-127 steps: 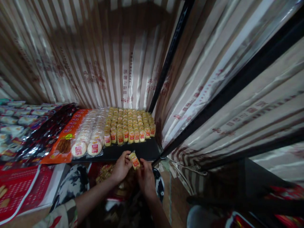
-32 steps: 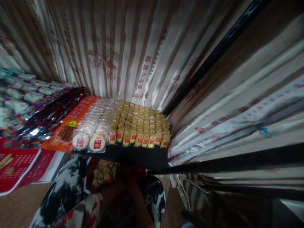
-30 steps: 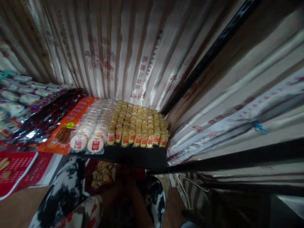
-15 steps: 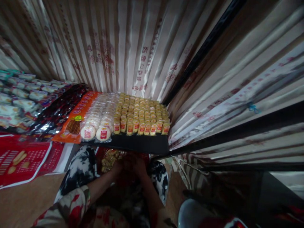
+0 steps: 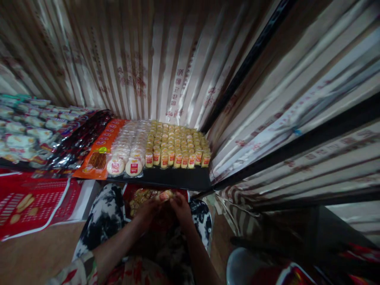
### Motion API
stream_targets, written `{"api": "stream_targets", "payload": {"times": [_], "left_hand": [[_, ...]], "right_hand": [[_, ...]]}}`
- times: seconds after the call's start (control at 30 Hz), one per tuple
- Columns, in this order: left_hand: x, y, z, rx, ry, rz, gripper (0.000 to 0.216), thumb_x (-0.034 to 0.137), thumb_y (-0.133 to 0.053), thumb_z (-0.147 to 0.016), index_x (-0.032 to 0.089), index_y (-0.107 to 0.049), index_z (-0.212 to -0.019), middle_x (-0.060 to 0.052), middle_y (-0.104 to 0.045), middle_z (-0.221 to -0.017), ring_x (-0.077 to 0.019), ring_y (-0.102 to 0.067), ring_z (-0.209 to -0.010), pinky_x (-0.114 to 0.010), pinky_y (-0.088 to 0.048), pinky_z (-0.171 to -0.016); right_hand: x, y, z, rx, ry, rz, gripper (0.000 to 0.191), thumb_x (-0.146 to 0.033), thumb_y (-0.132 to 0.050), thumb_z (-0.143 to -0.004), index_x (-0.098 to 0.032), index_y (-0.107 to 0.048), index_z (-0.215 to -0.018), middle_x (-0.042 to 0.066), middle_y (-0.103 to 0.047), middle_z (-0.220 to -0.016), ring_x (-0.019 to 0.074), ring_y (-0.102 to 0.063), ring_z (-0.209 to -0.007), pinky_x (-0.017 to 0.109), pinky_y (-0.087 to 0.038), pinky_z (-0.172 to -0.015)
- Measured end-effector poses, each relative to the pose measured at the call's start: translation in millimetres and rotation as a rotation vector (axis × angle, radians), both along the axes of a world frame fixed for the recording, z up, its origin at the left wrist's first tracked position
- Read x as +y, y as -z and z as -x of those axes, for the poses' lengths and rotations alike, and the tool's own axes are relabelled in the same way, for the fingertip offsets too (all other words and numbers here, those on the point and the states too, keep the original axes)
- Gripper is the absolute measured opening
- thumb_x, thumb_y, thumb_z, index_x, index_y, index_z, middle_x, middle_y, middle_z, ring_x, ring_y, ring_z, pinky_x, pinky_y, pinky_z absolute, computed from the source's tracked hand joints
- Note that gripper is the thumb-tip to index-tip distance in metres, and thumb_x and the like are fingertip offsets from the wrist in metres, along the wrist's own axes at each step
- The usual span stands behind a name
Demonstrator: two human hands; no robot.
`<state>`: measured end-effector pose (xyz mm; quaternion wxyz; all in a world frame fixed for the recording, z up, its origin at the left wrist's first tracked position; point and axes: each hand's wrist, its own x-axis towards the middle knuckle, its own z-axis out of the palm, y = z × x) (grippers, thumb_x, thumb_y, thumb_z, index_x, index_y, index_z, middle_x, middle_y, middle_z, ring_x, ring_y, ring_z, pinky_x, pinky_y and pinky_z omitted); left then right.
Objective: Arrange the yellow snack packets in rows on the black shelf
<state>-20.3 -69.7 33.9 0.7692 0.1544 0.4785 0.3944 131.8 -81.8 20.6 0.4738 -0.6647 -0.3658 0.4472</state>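
1. Centrally, low in the view, a small packet (image 5: pixel 165 195) with a yellow and red wrapper sits pinched between the fingertips of both hands, raised just above the lap.
2. On the left hand (image 5: pixel 147 211) the fingers curl closed, their tips against the packet's left end; the dim light hides exactly which fingers press it.
3. On the right hand (image 5: pixel 180 206) the fingers are likewise drawn shut on the packet's right end, with the knuckles turned upward.
4. Just beneath and to the left of the fingers lies a red bag (image 5: pixel 130 192), open, with more wrapped pieces showing inside it.
5. Under the bag and both forearms are patterned trousers (image 5: pixel 101 217), black and white.
6. Just beyond the fingertips runs the front edge of a black shelf (image 5: pixel 178 182).
7. Farther past the fingers, on that shelf, yellow packets (image 5: pixel 178 144) stand in close rows, their red labels facing forward.
8. Beyond the left fingers, touching those rows, lie round cakes (image 5: pixel 124 162) in clear wrap, then an orange pack (image 5: pixel 99 156), then dark glossy packs (image 5: pixel 77 138).
9. Far to the left of the fingers is a red printed sheet (image 5: pixel 38 194).
10. Well above the fingers hangs a striped curtain (image 5: pixel 148 67), crossed on the right by a black pole (image 5: pixel 246 65).
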Motion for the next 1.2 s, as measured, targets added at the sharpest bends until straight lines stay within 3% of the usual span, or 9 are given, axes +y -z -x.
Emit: {"api": "stream_targets", "payload": {"times": [0.13, 0.27, 0.47, 0.6, 0.7, 0.87, 1.03, 1.2], "left_hand": [[0, -14.9, -14, 0.032, 0.018, -0.045, 0.01, 0.016, -0.064, -0.066, 0.019, -0.058, -0.072, 0.0, -0.065, -0.072, -0.0152, -0.063, -0.072, -0.026, -0.048, -0.071], [-3, -25.2, -30, -0.005, 0.1, -0.148, 0.018, 0.024, -0.069, -0.058, 0.019, -0.058, -0.07, 0.001, -0.065, -0.069, -0.0148, -0.061, -0.066, -0.025, -0.046, -0.066], [1, -29.9, -51, 0.106, 0.147, -0.265, 0.029, 0.033, -0.072, -0.052, 0.018, -0.053, -0.067, 0.003, -0.06, -0.061, -0.0133, -0.057, -0.06, -0.026, -0.045, -0.063], [14, -34.9, -66, 0.338, 0.176, -0.394, 0.024, 0.03, -0.065, -0.061, 0.017, -0.054, -0.078, 0.003, -0.056, -0.066, -0.0106, -0.054, -0.056, -0.023, -0.043, -0.054], [26, -41.8, -81, 0.535, 0.172, -0.439, 0.02, 0.023, -0.056, -0.069, 0.017, -0.054, -0.088, 0.0, -0.057, -0.08, -0.0095, -0.055, -0.057, -0.02, -0.041, -0.047], [47, -55.4, -116, 0.519, 0.231, -0.655, 0.021, 0.015, -0.045, -0.076, 0.018, -0.058, -0.092, -0.005, -0.056, -0.099, -0.0122, -0.06, -0.077, -0.019, -0.048, -0.055], [67, -60.3, -145, 0.45, 0.228, -0.705, 0.027, 0.015, -0.043, -0.077, 0.019, -0.06, -0.097, -0.007, -0.05, -0.122, -0.0152, -0.057, -0.096, -0.023, -0.052, -0.071], [80, -57.5, -161, 0.445, 0.19, -0.689, 0.031, 0.015, -0.045, -0.077, 0.019, -0.058, -0.104, -0.006, -0.058, -0.117, -0.0182, -0.055, -0.105, -0.032, -0.045, -0.091]], "right_hand": [[1, -29.9, 7, 0.29, 0.014, -0.05, 0.053, -0.046, -0.068, -0.064, -0.018, -0.054, -0.107, 0.006, -0.067, -0.091, 0.0211, -0.064, -0.082, 0.032, -0.051, -0.073], [1, -50.3, 7, 0.322, 0.026, -0.108, 0.041, -0.043, -0.066, -0.069, -0.019, -0.055, -0.099, 0.002, -0.066, -0.083, 0.0173, -0.062, -0.073, 0.027, -0.05, -0.065], [-1, -50.4, -14, 0.019, -0.004, -0.176, 0.032, -0.041, -0.053, -0.078, -0.019, -0.057, -0.1, 0.003, -0.065, -0.084, 0.0177, -0.061, -0.076, 0.028, -0.049, -0.069], [10, -47.1, -38, -0.325, 0.117, -0.247, 0.036, -0.038, -0.049, -0.08, -0.019, -0.059, -0.109, 0.009, -0.062, -0.103, 0.0213, -0.059, -0.092, 0.034, -0.047, -0.082], [24, -45.9, -55, -0.399, 0.132, -0.29, 0.04, -0.036, -0.048, -0.08, -0.018, -0.055, -0.116, 0.011, -0.06, -0.107, 0.0215, -0.059, -0.092, 0.035, -0.048, -0.082], [53, -50.3, -76, -0.399, 0.164, -0.332, 0.043, -0.035, -0.047, -0.082, -0.016, -0.045, -0.12, 0.012, -0.062, -0.103, 0.0199, -0.061, -0.086, 0.035, -0.05, -0.077], [81, -53.6, -90, -0.511, 0.266, -0.404, 0.032, -0.036, -0.046, -0.083, -0.017, -0.048, -0.109, 0.012, -0.061, -0.103, 0.0205, -0.06, -0.09, 0.036, -0.048, -0.08], [101, -48.4, -96, -0.591, 0.297, -0.414, 0.03, -0.033, -0.041, -0.084, -0.016, -0.049, -0.108, 0.013, -0.06, -0.103, 0.0211, -0.058, -0.087, 0.037, -0.046, -0.078]]}}
